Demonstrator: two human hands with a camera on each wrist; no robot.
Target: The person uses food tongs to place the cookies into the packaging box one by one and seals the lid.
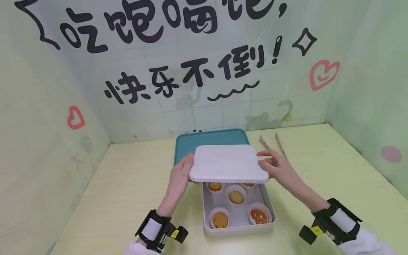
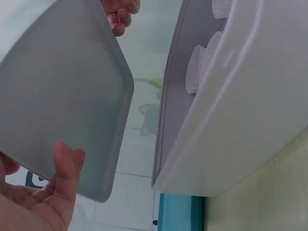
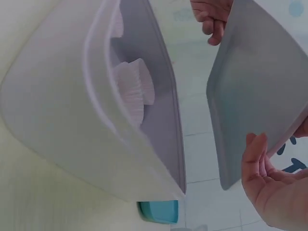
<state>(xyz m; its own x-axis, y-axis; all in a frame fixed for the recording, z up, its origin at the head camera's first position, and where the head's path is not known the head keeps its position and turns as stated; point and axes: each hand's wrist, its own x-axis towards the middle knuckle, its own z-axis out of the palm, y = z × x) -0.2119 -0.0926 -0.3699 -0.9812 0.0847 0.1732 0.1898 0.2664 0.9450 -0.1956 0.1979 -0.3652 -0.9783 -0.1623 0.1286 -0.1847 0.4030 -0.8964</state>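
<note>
A white lid (image 1: 227, 164) is held over the back part of a pale rectangular box (image 1: 239, 232). On its left edge, my left hand (image 1: 180, 177) grips it, with fingers (image 2: 66, 175) against the underside. My right hand (image 1: 283, 173) pinches the opposite edge, its fingers (image 3: 254, 156) also reaching below. Both wrist views show a gap between the lid and the box rim. Inside the box several cookies sit in white paper cups, among them a plain round cookie (image 1: 236, 197) and a pretzel-shaped one (image 1: 259, 216). The lid hides the box's far end.
Behind the lid lies a teal tray (image 1: 210, 138) near the back wall. Two slender utensils (image 1: 279, 143) lie to its right on the pale wooden table (image 1: 127, 191). Printed walls (image 1: 204, 109) enclose the table at the back and sides.
</note>
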